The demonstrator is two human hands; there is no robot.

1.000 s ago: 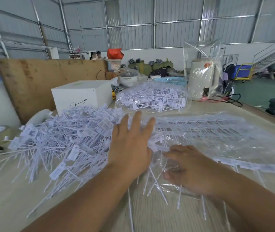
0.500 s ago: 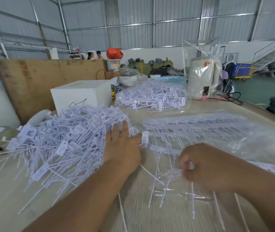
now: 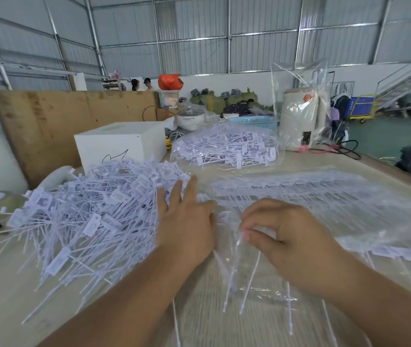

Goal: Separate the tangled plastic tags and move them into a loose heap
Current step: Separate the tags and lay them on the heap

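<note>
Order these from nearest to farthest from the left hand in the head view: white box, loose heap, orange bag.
1. Loose heap: under the left hand.
2. White box: behind the heap, on the table.
3. Orange bag: far back.

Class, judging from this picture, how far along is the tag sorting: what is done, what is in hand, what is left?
Done: a large loose heap lies on the left, with the left hand flat against its edge. In hand: the right hand pinches tags at the clear bag. Left: that bag's rows and another full bag behind.

Left hand (image 3: 187,221) flat, fingers straight; right hand (image 3: 289,236) curled, fingertips pinched
</note>
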